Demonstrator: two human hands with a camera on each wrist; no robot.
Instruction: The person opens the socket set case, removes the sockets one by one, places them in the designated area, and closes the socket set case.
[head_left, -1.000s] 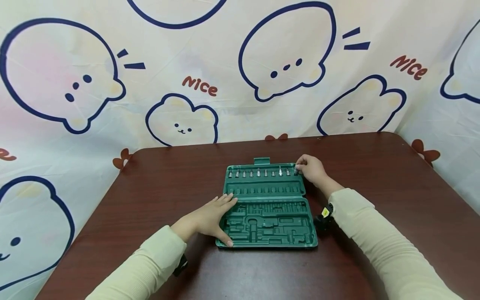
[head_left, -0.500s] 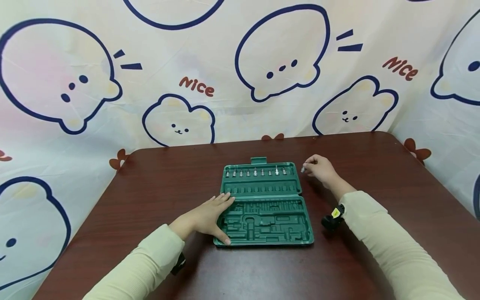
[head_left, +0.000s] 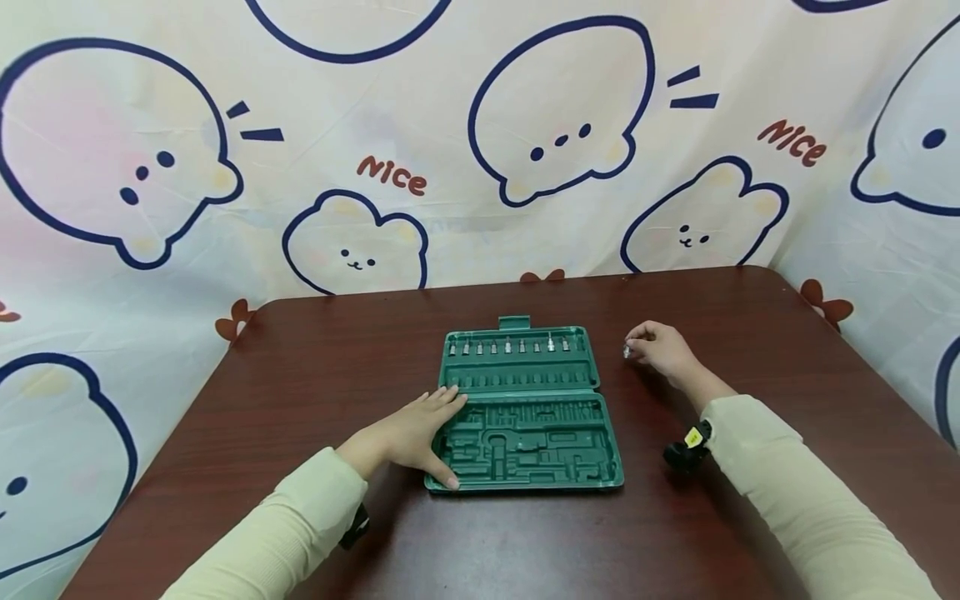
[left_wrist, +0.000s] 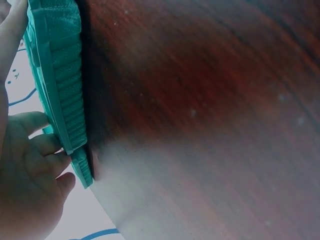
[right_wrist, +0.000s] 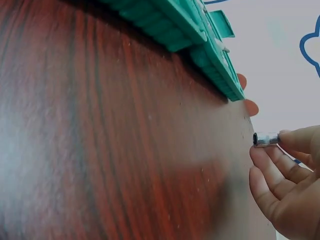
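Backdrop cloth (head_left: 480,142) behind, white with blue-outlined bear faces, red "Nice" printed several times. Dark red wood-grain bench (head_left: 300,375) below it. Green plastic tool case (head_left: 525,408) lies open mid-bench, latch tab on far edge. Far half: a row of small silver bits (head_left: 513,346) standing in the far slots, right-end slot empty; second slot row below looks empty. Near half: moulded recesses, nothing in them. No readable writing on case. Left hand (head_left: 408,437) rests flat on case's near-left corner, fingers straight and slightly spread, thumb along near edge. Right hand (head_left: 663,350) sits right of case, well clear of it, just above bench, fingers pinching a small silver socket (right_wrist: 265,139) between thumb and fingertips; knurled end sticks out left. Cream sleeves on both arms.
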